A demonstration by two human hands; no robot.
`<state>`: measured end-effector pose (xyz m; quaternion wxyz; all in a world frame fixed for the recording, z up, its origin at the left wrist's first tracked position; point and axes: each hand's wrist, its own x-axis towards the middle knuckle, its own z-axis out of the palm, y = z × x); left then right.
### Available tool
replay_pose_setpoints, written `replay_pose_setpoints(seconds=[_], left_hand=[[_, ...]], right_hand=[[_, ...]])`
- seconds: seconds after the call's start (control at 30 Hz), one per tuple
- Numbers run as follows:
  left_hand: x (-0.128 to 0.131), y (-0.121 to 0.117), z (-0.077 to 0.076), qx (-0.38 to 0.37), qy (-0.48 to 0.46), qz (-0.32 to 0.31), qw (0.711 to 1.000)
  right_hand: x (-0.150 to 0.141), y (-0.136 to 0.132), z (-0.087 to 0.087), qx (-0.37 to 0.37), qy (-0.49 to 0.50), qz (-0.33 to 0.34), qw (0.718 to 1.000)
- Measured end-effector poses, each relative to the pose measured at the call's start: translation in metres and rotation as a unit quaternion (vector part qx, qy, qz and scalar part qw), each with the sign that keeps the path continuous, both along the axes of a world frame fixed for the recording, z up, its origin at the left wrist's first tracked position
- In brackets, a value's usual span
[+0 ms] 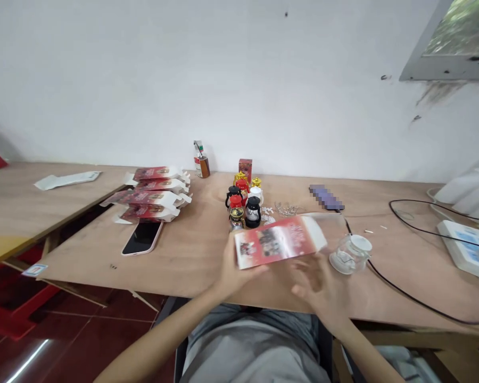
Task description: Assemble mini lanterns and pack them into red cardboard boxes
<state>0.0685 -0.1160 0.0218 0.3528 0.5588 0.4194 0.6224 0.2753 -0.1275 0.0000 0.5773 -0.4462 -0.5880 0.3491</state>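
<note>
My left hand (236,268) grips the left end of a red printed cardboard box (277,244), thumb along its lower edge. Tilted above the tabletop, the box has pale flaps at its right end. Just below that end is my right hand (317,284), slightly blurred, its fingers apart and holding nothing. Beyond the box stands a cluster of small toy lanterns, among them a black lantern (253,211), a red lantern (242,190) and a white lantern (256,196). Small metal pieces (287,209) and white pieces (267,218) lie beside them.
Several flattened red boxes (154,197) are piled at left, near a phone (142,238). A closed red box (245,169) and a bottle (201,162) stand toward the wall. At right are a glass jar (349,255), a purple phone-like object (326,198), a black cable (407,300) and a power strip (465,247).
</note>
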Motion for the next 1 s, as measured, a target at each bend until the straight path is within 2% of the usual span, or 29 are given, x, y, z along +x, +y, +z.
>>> replay_pose_setpoints(seconds=[0.03,0.07,0.17,0.27,0.33,0.47,0.57,0.67,0.77,0.9,1.0], left_hand=[[0.003,0.003,0.014,0.043,0.066,0.004,0.997],[0.005,0.005,0.028,0.075,0.13,0.002,0.989],[0.0,0.002,0.062,0.165,0.254,0.038,0.952],[-0.013,-0.011,0.078,0.214,0.313,0.039,0.925],[-0.019,-0.018,0.079,0.217,0.29,0.01,0.932],[-0.021,-0.017,0.072,0.141,0.16,-0.045,0.976],[-0.02,-0.01,0.071,0.066,0.079,-0.08,0.991],[-0.021,-0.006,0.074,0.033,0.022,-0.139,0.989],[-0.02,-0.006,0.072,0.016,0.002,-0.172,0.985],[-0.011,-0.003,0.059,-0.007,0.005,-0.17,0.985],[-0.004,0.001,0.047,-0.014,0.014,-0.134,0.991]], right_hand=[[-0.012,0.0,0.004,-0.048,0.05,0.087,0.994],[-0.021,0.002,0.012,-0.072,0.108,0.122,0.984],[-0.037,0.013,0.052,-0.101,0.253,0.132,0.953],[-0.043,0.019,0.092,-0.091,0.315,0.138,0.935],[-0.047,0.018,0.106,-0.092,0.377,0.144,0.91],[-0.054,0.018,0.107,-0.166,0.483,0.124,0.851],[-0.057,0.022,0.103,-0.231,0.505,0.108,0.824],[-0.056,0.024,0.104,-0.212,0.51,0.103,0.827],[-0.056,0.022,0.102,-0.18,0.486,0.125,0.846],[-0.06,0.02,0.093,-0.207,0.433,0.172,0.86],[-0.062,0.022,0.087,-0.214,0.411,0.174,0.869]])
